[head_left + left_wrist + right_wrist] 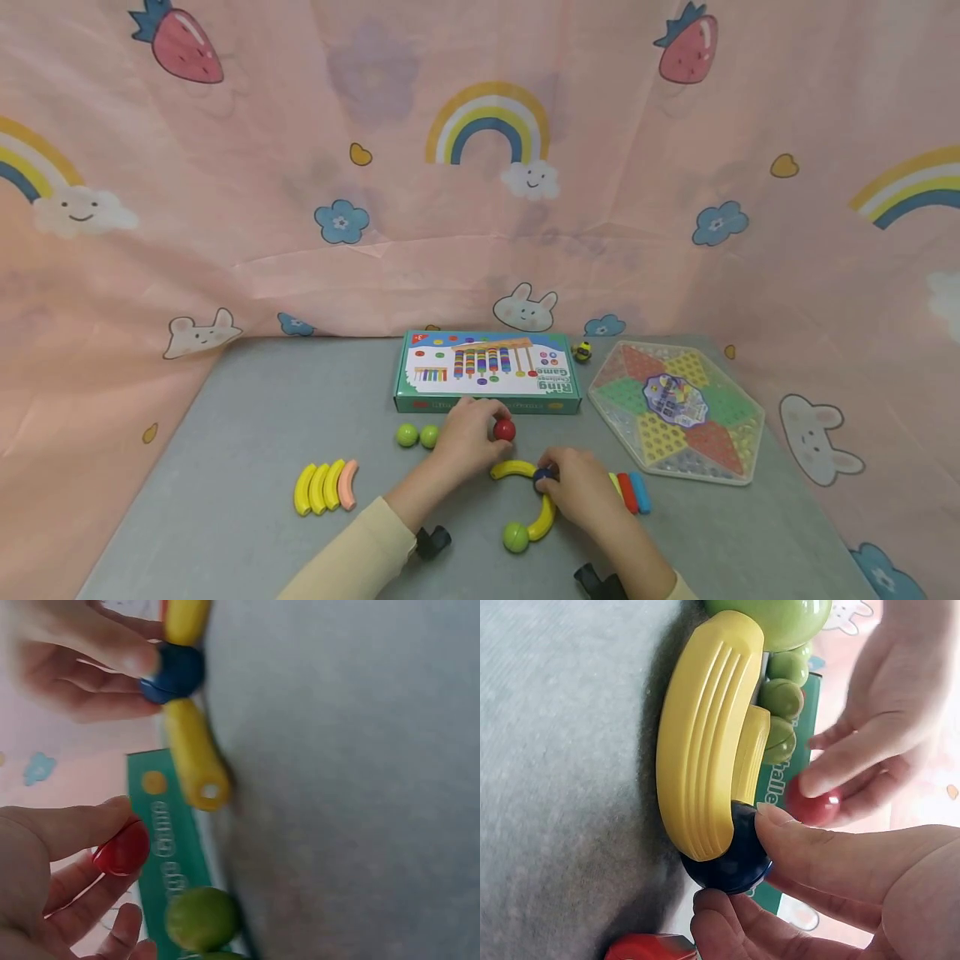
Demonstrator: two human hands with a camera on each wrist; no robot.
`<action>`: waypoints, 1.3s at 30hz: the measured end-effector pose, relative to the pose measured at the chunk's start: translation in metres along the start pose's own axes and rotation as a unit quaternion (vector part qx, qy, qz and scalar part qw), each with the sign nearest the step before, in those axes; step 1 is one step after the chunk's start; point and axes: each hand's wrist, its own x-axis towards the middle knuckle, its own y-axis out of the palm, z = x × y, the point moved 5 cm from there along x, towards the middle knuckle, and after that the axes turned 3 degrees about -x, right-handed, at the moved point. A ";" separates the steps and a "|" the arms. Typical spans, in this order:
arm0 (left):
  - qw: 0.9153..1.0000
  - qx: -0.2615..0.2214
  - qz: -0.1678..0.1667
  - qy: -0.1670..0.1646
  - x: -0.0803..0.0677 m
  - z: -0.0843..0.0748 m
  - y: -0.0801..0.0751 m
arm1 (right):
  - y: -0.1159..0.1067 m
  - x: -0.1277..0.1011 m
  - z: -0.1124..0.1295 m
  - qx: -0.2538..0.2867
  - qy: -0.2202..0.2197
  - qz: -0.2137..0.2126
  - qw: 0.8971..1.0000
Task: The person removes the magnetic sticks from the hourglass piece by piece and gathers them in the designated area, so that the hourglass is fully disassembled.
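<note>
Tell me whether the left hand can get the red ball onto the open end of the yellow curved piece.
Probably yes: the left hand pinches the red ball just beside the yellow curved piece, with nothing between them.

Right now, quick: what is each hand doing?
Left hand: pinching a red ball.
Right hand: pinching the dark blue ball that joins two yellow curved pieces.

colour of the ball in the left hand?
Red ball, pinched by the left hand; clearest in the left wrist view.
</note>
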 end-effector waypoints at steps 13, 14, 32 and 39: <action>0.998 0.066 0.023 -0.012 0.008 0.017 0.014 | 0.000 0.001 0.003 -0.005 -0.002 -0.001 1.000; 0.997 0.069 0.027 -0.014 0.008 0.018 0.015 | 0.001 0.001 0.003 -0.006 -0.002 0.000 1.000; 0.998 0.038 -0.003 0.051 -0.002 0.000 0.005 | 0.001 0.001 -0.001 -0.005 -0.002 0.002 1.000; 0.998 -0.007 0.051 0.049 -0.027 -0.023 -0.003 | 0.000 0.002 -0.001 -0.007 -0.001 0.001 1.000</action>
